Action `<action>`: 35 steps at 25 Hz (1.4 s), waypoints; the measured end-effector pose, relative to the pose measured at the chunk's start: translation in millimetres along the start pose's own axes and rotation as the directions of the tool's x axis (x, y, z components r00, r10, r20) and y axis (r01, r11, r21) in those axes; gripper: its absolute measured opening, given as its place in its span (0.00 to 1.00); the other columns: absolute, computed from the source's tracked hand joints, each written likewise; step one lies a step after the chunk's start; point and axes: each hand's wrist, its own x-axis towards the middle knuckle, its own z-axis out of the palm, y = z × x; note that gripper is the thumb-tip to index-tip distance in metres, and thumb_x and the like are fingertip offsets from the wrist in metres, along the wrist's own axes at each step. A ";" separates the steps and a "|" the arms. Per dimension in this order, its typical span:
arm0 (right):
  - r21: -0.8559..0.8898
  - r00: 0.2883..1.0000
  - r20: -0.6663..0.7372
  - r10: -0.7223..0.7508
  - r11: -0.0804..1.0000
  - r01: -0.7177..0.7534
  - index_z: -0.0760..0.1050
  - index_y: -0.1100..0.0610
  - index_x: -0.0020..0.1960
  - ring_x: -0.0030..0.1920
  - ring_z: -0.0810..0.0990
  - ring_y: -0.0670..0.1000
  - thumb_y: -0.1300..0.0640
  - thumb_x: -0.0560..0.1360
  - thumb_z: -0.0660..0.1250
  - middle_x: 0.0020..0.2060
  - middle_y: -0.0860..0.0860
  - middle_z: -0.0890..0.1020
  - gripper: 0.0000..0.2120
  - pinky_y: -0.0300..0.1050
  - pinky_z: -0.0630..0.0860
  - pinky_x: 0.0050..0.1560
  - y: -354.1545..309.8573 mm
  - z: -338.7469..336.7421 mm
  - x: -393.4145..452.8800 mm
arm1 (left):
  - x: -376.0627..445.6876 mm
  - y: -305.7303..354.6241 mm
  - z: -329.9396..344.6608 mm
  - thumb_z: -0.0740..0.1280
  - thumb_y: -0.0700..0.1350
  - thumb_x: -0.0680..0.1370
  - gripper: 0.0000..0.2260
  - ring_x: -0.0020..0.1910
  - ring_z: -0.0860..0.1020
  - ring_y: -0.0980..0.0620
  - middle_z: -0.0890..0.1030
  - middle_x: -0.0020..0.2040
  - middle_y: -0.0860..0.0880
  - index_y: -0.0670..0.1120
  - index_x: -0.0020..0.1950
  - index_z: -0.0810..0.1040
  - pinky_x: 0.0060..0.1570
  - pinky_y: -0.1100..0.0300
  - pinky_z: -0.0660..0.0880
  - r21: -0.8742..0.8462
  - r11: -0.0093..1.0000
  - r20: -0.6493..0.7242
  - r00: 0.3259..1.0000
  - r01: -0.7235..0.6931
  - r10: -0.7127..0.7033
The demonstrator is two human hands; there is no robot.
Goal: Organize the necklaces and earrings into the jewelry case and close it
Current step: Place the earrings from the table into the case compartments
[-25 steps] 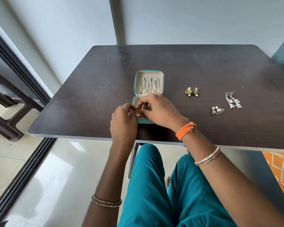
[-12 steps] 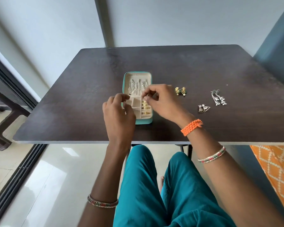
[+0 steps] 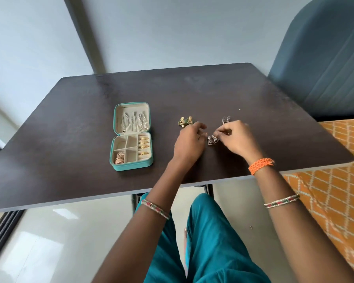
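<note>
The teal jewelry case (image 3: 131,167) lies open on the dark table (image 3: 70,129), left of both hands. Silver necklaces (image 3: 134,121) hang in its lid. Gold rings (image 3: 144,142) and a rose-gold piece (image 3: 119,158) sit in its tray. To the right, a pair of silver triangular earrings (image 3: 212,140) lies on the table. My right hand (image 3: 238,137) pinches the top of that pair. My left hand (image 3: 189,142) hovers just left of it, fingers loosely curled and holding nothing. Gold-green earrings (image 3: 185,121) lie behind my left hand. Long silver earrings (image 3: 225,119) are partly hidden behind my right hand.
A blue-grey chair back (image 3: 325,68) stands at the table's far right corner. Orange patterned fabric (image 3: 335,180) lies to the right of the table edge. Grey walls close the far side, and my teal-clad knees are under the near edge.
Both hands left the case and moved right to the triangular earrings. The case now lies uncovered, with a rose-gold piece in its front-left compartment. The camera view has swung to the right.
</note>
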 end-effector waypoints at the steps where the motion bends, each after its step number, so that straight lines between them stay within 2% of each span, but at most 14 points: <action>1: -0.011 1.000 0.013 0.000 1.000 0.000 0.83 0.54 0.46 0.43 0.80 0.51 0.55 0.72 0.71 0.37 0.52 0.83 0.05 0.40 0.74 0.44 0.6 2.1 0.1 | 4.1 1.0 3.4 0.67 0.45 0.77 0.10 0.52 0.79 0.48 0.82 0.50 0.48 0.46 0.57 0.78 0.50 0.54 0.76 0.042 0.999 0.020 1.000 0.010 -0.011; 4: -0.020 1.000 0.005 0.004 1.000 -0.004 0.83 0.54 0.45 0.43 0.81 0.53 0.58 0.71 0.72 0.37 0.52 0.82 0.03 0.45 0.78 0.46 -0.9 7.6 0.7 | 7.0 4.7 9.7 0.68 0.47 0.76 0.07 0.53 0.79 0.49 0.82 0.50 0.50 0.48 0.51 0.81 0.46 0.54 0.75 0.153 0.988 0.016 1.000 0.023 -0.026; 7: 0.006 0.999 -0.034 0.001 1.000 -0.001 0.83 0.55 0.42 0.41 0.81 0.55 0.61 0.71 0.71 0.38 0.54 0.83 0.04 0.47 0.79 0.44 -2.8 12.4 -0.6 | 5.4 5.1 12.3 0.66 0.45 0.76 0.06 0.52 0.78 0.50 0.83 0.49 0.52 0.50 0.49 0.82 0.42 0.57 0.70 0.161 0.987 -0.032 0.999 0.030 -0.025; 11: 0.100 0.999 -0.045 0.021 0.995 -0.017 0.82 0.58 0.44 0.37 0.77 0.49 0.67 0.73 0.65 0.32 0.49 0.77 0.08 0.41 0.74 0.42 -4.0 13.4 -5.0 | 1.3 0.4 12.3 0.65 0.44 0.77 0.05 0.46 0.77 0.53 0.80 0.42 0.55 0.52 0.46 0.80 0.38 0.59 0.67 0.079 0.996 -0.087 0.995 0.046 -0.039; 13: 0.280 0.998 -0.003 0.061 0.958 -0.058 0.81 0.63 0.49 0.35 0.75 0.45 0.69 0.75 0.62 0.32 0.47 0.76 0.09 0.38 0.73 0.39 -5.4 11.3 -7.0 | 1.9 -6.2 11.8 0.66 0.42 0.77 0.04 0.43 0.78 0.53 0.80 0.40 0.55 0.50 0.45 0.79 0.40 0.58 0.72 -0.062 0.998 -0.102 0.994 0.029 -0.035; 15: 0.567 0.991 0.082 0.107 0.813 -0.134 0.78 0.68 0.53 0.35 0.74 0.44 0.69 0.78 0.59 0.36 0.49 0.77 0.10 0.33 0.76 0.37 -12.5 6.5 -12.7 | -0.6 -10.3 7.2 0.68 0.40 0.76 0.03 0.40 0.79 0.53 0.82 0.39 0.50 0.47 0.43 0.78 0.44 0.58 0.75 -0.300 0.954 -0.103 0.994 -0.007 -0.025; 17: 0.780 0.980 0.152 0.124 0.594 -0.196 0.77 0.67 0.50 0.37 0.76 0.46 0.70 0.79 0.57 0.40 0.52 0.78 0.10 0.34 0.79 0.40 -24.3 0.6 -20.3 | -8.1 -10.1 -0.9 0.69 0.39 0.76 0.04 0.38 0.78 0.52 0.82 0.39 0.47 0.47 0.43 0.78 0.41 0.59 0.75 -0.503 0.864 -0.104 0.994 -0.040 -0.014; 19: 0.880 0.971 0.199 0.130 0.413 -0.236 0.77 0.65 0.46 0.40 0.78 0.48 0.70 0.79 0.58 0.40 0.54 0.79 0.10 0.35 0.80 0.42 -35.3 -2.4 -26.8 | -18.8 -7.3 -9.8 0.69 0.39 0.76 0.03 0.36 0.76 0.53 0.81 0.37 0.48 0.46 0.44 0.79 0.34 0.64 0.72 -0.590 0.806 -0.095 0.995 -0.041 -0.019; 21: 0.898 0.963 0.235 0.133 0.350 -0.267 0.77 0.65 0.47 0.41 0.80 0.49 0.71 0.78 0.59 0.41 0.55 0.80 0.08 0.35 0.80 0.42 -43.8 -1.8 -31.0 | -28.8 -5.9 -18.1 0.69 0.39 0.76 0.03 0.35 0.76 0.57 0.81 0.37 0.50 0.46 0.44 0.79 0.31 0.67 0.71 -0.619 0.784 -0.094 0.995 -0.038 -0.026; 24: 0.880 0.958 0.273 0.089 0.379 -0.286 0.77 0.67 0.50 0.38 0.83 0.47 0.73 0.76 0.61 0.41 0.58 0.81 0.08 0.35 0.80 0.42 -57.3 1.3 -37.7 | -37.6 -8.1 -28.2 0.70 0.40 0.75 0.03 0.34 0.77 0.59 0.82 0.37 0.50 0.47 0.44 0.80 0.31 0.68 0.72 -0.567 0.822 -0.147 0.988 -0.049 -0.042; 27: 0.857 0.957 0.286 0.044 0.436 -0.276 0.79 0.65 0.47 0.42 0.82 0.50 0.73 0.74 0.64 0.43 0.58 0.81 0.08 0.38 0.81 0.46 -72.6 2.5 -43.7 | -43.7 -10.7 -40.3 0.71 0.39 0.75 0.01 0.30 0.76 0.62 0.81 0.35 0.51 0.44 0.44 0.80 0.32 0.70 0.71 -0.504 0.860 -0.228 0.973 -0.083 -0.039; 31: 0.772 0.947 0.322 -0.024 0.585 -0.248 0.78 0.63 0.48 0.36 0.80 0.47 0.68 0.75 0.65 0.39 0.57 0.81 0.04 0.37 0.80 0.39 -85.5 5.6 -47.3 | -52.9 -14.4 -56.2 0.70 0.37 0.75 0.03 0.31 0.76 0.64 0.81 0.36 0.53 0.43 0.44 0.81 0.33 0.71 0.71 -0.519 0.848 -0.283 0.958 -0.113 -0.046; 33: 0.777 0.938 0.341 -0.067 0.582 -0.241 0.78 0.62 0.47 0.34 0.80 0.46 0.69 0.75 0.65 0.37 0.56 0.81 0.05 0.37 0.80 0.39 -89.3 8.0 -48.6 | -57.6 -18.0 -61.2 0.69 0.35 0.75 0.04 0.34 0.78 0.64 0.82 0.38 0.52 0.43 0.46 0.81 0.36 0.70 0.73 -0.559 0.823 -0.282 0.957 -0.105 -0.069; 35: 0.806 0.931 0.356 -0.087 0.532 -0.259 0.79 0.62 0.48 0.35 0.81 0.46 0.70 0.75 0.64 0.38 0.56 0.81 0.07 0.38 0.80 0.41 -93.1 8.4 -48.7 | -61.0 -20.1 -66.6 0.67 0.34 0.76 0.07 0.37 0.80 0.62 0.83 0.40 0.52 0.43 0.49 0.81 0.38 0.69 0.76 -0.605 0.791 -0.271 0.958 -0.089 -0.099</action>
